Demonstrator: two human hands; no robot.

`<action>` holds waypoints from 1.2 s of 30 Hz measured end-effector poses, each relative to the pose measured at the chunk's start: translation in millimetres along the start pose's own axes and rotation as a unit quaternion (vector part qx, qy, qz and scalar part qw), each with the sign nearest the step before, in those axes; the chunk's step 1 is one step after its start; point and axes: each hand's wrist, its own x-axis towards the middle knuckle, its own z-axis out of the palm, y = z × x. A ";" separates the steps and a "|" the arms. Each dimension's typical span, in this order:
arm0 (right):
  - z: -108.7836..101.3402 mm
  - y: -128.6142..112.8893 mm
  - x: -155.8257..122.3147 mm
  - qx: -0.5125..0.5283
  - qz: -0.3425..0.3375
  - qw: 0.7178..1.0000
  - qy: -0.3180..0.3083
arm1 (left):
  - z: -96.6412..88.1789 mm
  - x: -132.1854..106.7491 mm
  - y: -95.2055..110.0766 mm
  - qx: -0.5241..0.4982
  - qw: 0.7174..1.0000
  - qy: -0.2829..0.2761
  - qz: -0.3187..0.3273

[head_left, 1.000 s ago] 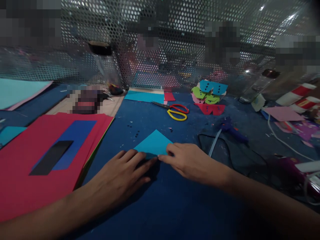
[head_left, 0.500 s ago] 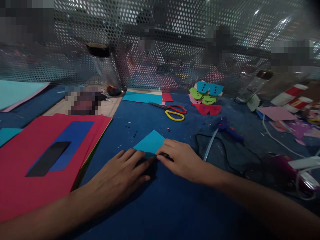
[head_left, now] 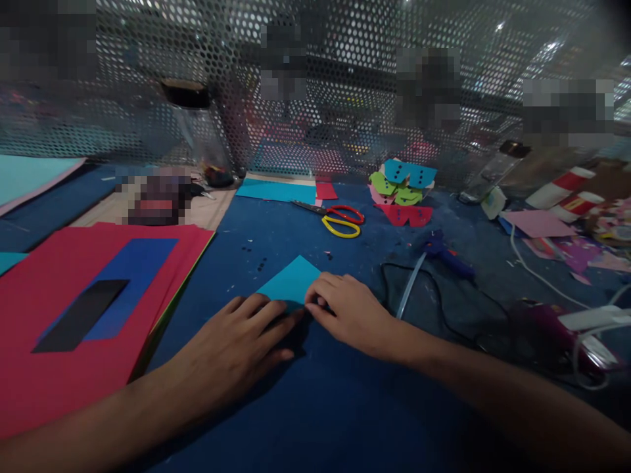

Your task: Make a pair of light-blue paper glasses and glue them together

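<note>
A turquoise piece of paper lies flat on the blue table, one corner pointing away from me. My left hand rests over its near left side, fingers bent but apart and thumb stretched out on the table. At the near right edge, my right hand has its thumb and fingertips pinched together on the paper. The paper's near edge is mostly hidden under both hands. Tiny black dots lie just beyond its left side. Farther back are scissors with one red and one yellow handle.
Red sheets with blue and black strips lie left. Cut butterfly-like shapes lie at the back, near a blue glue gun with its cord. A clear jar stands by the perforated metal screen. Paper scraps and cables crowd the right.
The view has shifted slightly, so everything sits a little farther left. My right fingertips have shifted slightly at the paper's edge; my left hand stays almost still.
</note>
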 end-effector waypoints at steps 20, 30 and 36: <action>-19.2 8.3 -9.7 0.026 0.041 0.998 -0.033 | 8.0 -7.3 -5.5 -0.031 0.999 0.026 -0.013; -33.7 24.0 -11.5 0.040 0.065 0.995 -0.067 | 10.0 -13.5 -8.0 -0.041 0.998 0.037 -0.018; -48.1 26.4 -11.1 0.039 0.086 0.991 -0.096 | 6.9 -18.2 -6.6 -0.043 0.998 0.016 -0.045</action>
